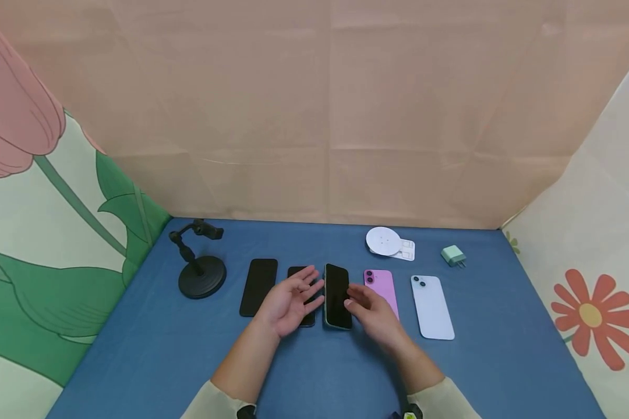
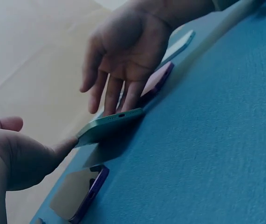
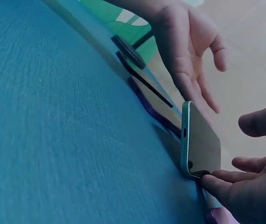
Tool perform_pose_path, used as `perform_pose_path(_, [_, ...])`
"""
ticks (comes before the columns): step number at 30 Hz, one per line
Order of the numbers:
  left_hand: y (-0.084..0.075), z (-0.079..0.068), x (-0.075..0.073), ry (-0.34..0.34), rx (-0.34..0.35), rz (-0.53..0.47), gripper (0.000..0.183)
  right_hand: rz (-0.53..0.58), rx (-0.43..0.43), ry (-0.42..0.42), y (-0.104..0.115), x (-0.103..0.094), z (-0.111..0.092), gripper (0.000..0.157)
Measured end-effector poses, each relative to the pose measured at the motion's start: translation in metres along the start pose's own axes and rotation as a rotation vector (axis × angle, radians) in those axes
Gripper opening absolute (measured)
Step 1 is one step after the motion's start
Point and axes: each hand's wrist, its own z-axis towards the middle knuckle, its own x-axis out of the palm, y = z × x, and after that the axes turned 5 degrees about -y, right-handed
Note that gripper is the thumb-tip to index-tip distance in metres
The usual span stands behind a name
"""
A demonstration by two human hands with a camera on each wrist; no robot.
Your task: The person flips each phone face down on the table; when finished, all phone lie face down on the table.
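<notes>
A smartphone with a dark screen and a pale green frame [image 1: 337, 297] is raised a little off the blue cloth, its shadow beneath it in both wrist views. My left hand [image 1: 290, 299] has its palm turned up and fingers extended, the fingertips at the phone's left edge. On the other side my right hand [image 1: 372, 314] touches the right edge with its fingers, the thumb apart from it. In the right wrist view those fingers [image 3: 219, 186] meet the phone's lower corner. Partly covered by my left hand lies a second dark-screened phone [image 1: 308, 319] with a purple frame.
Left on the blue table [image 1: 152, 349] are another dark phone [image 1: 258, 286] and a black phone stand [image 1: 201, 278]. To the right lie a purple phone [image 1: 381, 283] and a white phone [image 1: 433, 308]. Farther back are a white disc [image 1: 383, 240] and a green plug adapter [image 1: 453, 255].
</notes>
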Motion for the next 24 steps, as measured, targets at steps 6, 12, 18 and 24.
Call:
perform_pose_path(6, [-0.007,-0.005,0.0,-0.002,0.011,-0.006,0.068,0.023,0.0,0.015,0.0,0.006,0.001,0.054])
perform_pose_path(12, [-0.012,-0.008,0.0,-0.008,0.011,-0.018,0.068,0.064,0.006,0.041,0.0,0.01,0.004,0.054])
perform_pose_path(18, [-0.017,-0.011,0.002,0.01,0.009,-0.046,0.064,0.112,0.018,0.073,0.002,0.015,0.006,0.053])
perform_pose_path(24, [-0.02,-0.013,0.006,0.018,0.007,-0.067,0.063,0.134,0.014,0.105,0.004,0.023,0.006,0.055])
